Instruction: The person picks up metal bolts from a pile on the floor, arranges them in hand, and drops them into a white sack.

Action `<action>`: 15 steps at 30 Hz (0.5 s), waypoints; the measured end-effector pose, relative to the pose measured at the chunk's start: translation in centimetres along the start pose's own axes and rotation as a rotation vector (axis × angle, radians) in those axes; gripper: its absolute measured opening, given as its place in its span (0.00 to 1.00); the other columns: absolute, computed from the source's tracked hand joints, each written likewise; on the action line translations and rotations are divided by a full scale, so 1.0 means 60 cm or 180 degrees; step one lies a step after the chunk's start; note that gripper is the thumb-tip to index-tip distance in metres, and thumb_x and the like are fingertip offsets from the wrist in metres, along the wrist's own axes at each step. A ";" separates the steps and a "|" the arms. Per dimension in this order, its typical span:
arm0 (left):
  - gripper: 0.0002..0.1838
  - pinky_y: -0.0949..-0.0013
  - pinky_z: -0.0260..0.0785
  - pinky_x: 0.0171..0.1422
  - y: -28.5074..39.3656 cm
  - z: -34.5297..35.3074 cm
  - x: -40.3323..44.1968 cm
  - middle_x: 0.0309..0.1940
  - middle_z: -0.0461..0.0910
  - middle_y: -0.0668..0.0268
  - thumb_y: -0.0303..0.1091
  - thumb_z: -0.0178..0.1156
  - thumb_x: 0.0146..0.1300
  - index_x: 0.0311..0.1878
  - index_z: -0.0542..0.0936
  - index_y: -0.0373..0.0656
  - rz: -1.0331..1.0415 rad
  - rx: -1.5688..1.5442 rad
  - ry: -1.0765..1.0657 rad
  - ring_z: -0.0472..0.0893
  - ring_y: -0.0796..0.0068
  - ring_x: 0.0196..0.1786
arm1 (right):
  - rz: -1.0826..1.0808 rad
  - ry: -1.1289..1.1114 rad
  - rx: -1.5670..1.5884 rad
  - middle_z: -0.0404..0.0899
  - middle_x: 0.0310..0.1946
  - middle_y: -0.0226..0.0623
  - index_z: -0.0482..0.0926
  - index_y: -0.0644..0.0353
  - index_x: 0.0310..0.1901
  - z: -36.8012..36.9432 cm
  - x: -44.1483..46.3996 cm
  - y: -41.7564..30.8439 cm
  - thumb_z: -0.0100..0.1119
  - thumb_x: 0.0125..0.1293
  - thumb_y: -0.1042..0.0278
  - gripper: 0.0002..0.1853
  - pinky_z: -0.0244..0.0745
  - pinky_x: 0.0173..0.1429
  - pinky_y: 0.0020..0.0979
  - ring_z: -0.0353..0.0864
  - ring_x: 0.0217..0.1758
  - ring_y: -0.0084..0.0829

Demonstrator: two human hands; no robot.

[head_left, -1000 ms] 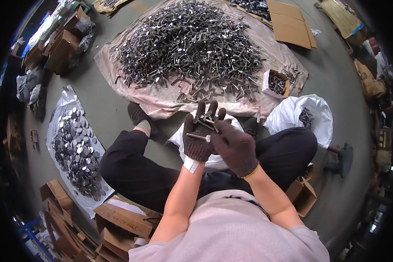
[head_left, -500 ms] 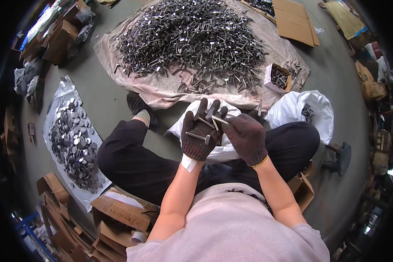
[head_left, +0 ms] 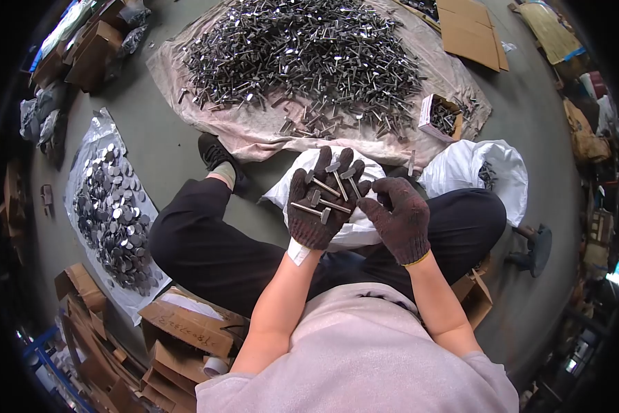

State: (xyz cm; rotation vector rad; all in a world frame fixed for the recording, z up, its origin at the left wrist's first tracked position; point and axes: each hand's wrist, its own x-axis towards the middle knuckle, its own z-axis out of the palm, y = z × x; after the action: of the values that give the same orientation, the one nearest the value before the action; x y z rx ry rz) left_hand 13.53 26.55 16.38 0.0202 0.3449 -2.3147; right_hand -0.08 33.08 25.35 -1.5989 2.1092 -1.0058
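Observation:
My left hand point(head_left: 318, 213), in a dark knit glove, is palm up with its fingers spread, and several metal T-head bolts point(head_left: 333, 205) lie across the palm and fingers. Just to its right is my right hand point(head_left: 400, 219), also gloved, its fingers curled with thumb and forefinger near each other; I see nothing between them. Under both hands, between my legs, a white sack point(head_left: 359, 234) is partly covered. Beyond them a large heap of bolts point(head_left: 302, 55) rests on a stained cloth point(head_left: 244, 141).
A small box of bolts point(head_left: 439, 118) stands on the cloth's right side, near a white bag point(head_left: 461, 168) with bolts inside. Round metal discs point(head_left: 120, 220) lie on plastic sheeting at left. Cardboard boxes point(head_left: 192, 327) are at lower left, a dark stool point(head_left: 540, 249) at right.
My right hand has drawn back to the right, away from my left palm. The bolts in my left hand now lie more spread out. The view has shifted slightly.

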 end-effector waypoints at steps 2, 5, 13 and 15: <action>0.36 0.38 0.46 0.83 -0.001 0.005 0.001 0.79 0.59 0.54 0.58 0.50 0.73 0.78 0.63 0.53 0.0028 0.0052 0.0036 0.58 0.46 0.79 | 0.0190 -0.0155 0.0045 0.81 0.31 0.42 0.84 0.62 0.40 0.003 -0.012 0.013 0.74 0.56 0.67 0.13 0.77 0.37 0.34 0.82 0.30 0.34; 0.37 0.38 0.45 0.83 -0.002 0.001 0.002 0.79 0.59 0.53 0.58 0.50 0.72 0.79 0.61 0.52 0.0054 0.0041 0.0046 0.58 0.45 0.79 | 0.0226 -0.0528 0.0082 0.81 0.30 0.43 0.84 0.63 0.39 0.009 -0.022 0.022 0.72 0.58 0.66 0.11 0.77 0.37 0.35 0.82 0.30 0.37; 0.37 0.38 0.48 0.82 -0.004 0.002 -0.002 0.78 0.59 0.49 0.56 0.52 0.72 0.77 0.61 0.48 0.0112 0.0036 0.0123 0.58 0.43 0.79 | 0.0110 -0.0416 0.0080 0.80 0.25 0.45 0.84 0.63 0.31 0.026 -0.017 0.011 0.68 0.61 0.68 0.08 0.76 0.36 0.38 0.82 0.29 0.45; 0.36 0.38 0.47 0.83 -0.002 -0.001 -0.005 0.79 0.57 0.49 0.55 0.52 0.73 0.78 0.60 0.48 0.0059 -0.0165 0.0085 0.56 0.42 0.79 | 0.0045 -0.0445 0.0034 0.80 0.25 0.45 0.84 0.63 0.31 0.027 -0.015 0.014 0.68 0.60 0.68 0.08 0.76 0.35 0.38 0.82 0.29 0.45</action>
State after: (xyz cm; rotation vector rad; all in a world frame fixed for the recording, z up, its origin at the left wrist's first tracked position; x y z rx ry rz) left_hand 13.62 26.83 16.40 0.0283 0.4164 -2.2881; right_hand 0.62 33.50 23.48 -1.5980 2.0162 -0.8726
